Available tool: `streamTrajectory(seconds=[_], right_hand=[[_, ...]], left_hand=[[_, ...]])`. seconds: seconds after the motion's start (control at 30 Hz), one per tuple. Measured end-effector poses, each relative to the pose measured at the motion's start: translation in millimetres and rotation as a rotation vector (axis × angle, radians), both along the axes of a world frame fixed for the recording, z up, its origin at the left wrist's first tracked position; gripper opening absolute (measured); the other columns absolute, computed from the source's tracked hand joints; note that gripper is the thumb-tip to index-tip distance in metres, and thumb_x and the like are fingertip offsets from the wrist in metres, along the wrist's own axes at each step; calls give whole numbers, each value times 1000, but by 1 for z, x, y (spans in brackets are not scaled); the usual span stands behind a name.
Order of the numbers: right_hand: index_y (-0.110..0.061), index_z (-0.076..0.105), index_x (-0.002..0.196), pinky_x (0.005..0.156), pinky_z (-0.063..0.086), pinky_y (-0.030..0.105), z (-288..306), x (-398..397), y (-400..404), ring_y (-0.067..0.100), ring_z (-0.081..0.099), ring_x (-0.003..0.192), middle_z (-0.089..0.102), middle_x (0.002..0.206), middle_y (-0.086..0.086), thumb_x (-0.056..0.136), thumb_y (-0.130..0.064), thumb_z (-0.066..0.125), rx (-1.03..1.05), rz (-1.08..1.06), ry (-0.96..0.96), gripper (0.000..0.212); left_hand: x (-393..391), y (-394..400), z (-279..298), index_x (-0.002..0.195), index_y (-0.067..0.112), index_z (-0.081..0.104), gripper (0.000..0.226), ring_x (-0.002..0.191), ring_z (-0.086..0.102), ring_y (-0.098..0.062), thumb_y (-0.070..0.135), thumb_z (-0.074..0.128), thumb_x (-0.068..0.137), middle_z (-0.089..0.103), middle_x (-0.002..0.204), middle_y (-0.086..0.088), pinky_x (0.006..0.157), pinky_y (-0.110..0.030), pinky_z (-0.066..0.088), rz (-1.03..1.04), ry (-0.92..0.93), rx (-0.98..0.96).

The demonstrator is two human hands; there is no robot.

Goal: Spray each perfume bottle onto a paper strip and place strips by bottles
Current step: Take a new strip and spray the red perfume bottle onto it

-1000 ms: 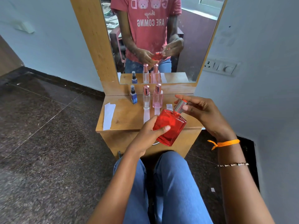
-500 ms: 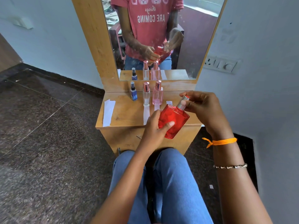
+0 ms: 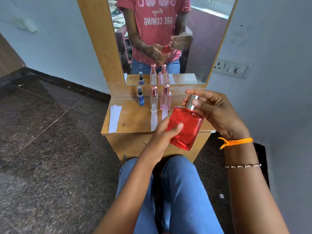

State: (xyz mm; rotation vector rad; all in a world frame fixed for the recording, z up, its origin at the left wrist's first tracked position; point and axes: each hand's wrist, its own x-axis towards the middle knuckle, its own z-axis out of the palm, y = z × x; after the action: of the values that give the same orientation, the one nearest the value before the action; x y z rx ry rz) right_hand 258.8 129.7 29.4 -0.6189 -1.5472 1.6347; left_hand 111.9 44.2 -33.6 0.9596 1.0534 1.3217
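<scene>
L hand [image 3: 166, 132] grips red bottle [image 3: 185, 128] body, no label legible; R hand [image 3: 214, 109] pinches its silver cap [image 3: 192, 102]. Beyond the grip: 3 bottles, strips on tabletop [image 3: 133, 119]. Mirror [image 3: 202, 48] shirt text: "ARE COMING".

Blue denim jeans [image 3: 182, 191] worn on both legs. Forearms bare, no sleeves seen. Orange thread band [image 3: 236, 142] tied at R wrist, loose ends noted. Thin beaded bracelet [image 3: 243, 166] worn below it.

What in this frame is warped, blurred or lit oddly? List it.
Head view: wide-angle lens bends the mirror frame and floor lines outward; soft even daylight, faint shadows; red bottle glows translucent; silver cap catches glare; wall switch panel looks soft.
</scene>
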Motion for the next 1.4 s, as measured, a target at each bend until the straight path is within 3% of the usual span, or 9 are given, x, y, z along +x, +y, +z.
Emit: streamTrajectory(seconds=[0.1,0.2,0.33,0.47,0.63,0.73,0.9,1.03,1.4], right_hand=[[-9,68,103,71,56,23,-5,-10,-2,9,67,75,74,79,-3,81,4,64,74,-252,-118,25],[-15,68,108,72,50,25,-10,-22,-7,10,63,77,69,81,-2,81,-3,69,204,-461,-237,30],[-27,59,119,78,53,19,-20,0,-8,11,68,97,72,105,1,73,-20,75,89,-207,-218,49],[-25,70,104,77,56,21,-30,11,-13,12,70,89,76,96,0,68,-23,75,46,-80,-242,36],[-28,73,88,70,58,32,-28,13,-9,16,69,77,75,83,0,71,-15,80,131,-309,-263,23],[-30,68,77,70,57,38,-31,4,-1,14,64,71,69,75,-7,71,-11,77,197,-579,-334,22],[-20,59,83,61,44,7,-40,-28,14,-1,59,66,63,77,-10,69,-16,77,346,-838,-411,23],[-13,62,87,66,47,26,-48,-51,24,15,63,73,65,82,-6,71,-21,76,355,-898,-428,23],[-14,58,89,61,38,25,-69,-75,42,20,62,76,70,89,1,74,-29,74,384,-972,-588,27]], left_hand=[[9,2,1,125,19,51,40,110,61,-20,25,62,87,63,118,-9,96,-43,50,172,240,66],[13,4,3,124,25,48,41,113,58,-21,28,63,86,60,123,-10,98,-46,48,241,328,91],[5,5,0,127,19,51,40,109,62,-15,20,62,88,64,120,-6,90,-31,52,140,176,40],[1,9,2,126,18,52,40,105,64,-10,22,61,88,66,116,-2,82,-21,53,88,132,35],[2,12,6,132,26,45,45,107,55,5,35,57,90,58,123,10,86,-14,45,108,279,38],[-5,13,6,121,31,52,28,100,49,13,32,53,93,57,113,19,83,-16,40,268,352,25],[-10,13,7,106,28,61,17,91,54,-1,22,54,91,59,95,19,74,-15,42,370,362,-4],[-14,13,3,108,21,62,19,95,56,-5,19,54,91,62,106,9,70,-3,40,406,365,-27],[-25,14,-3,103,24,62,17,98,57,-10,16,53,92,60,100,15,85,-24,47,448,330,-80]])
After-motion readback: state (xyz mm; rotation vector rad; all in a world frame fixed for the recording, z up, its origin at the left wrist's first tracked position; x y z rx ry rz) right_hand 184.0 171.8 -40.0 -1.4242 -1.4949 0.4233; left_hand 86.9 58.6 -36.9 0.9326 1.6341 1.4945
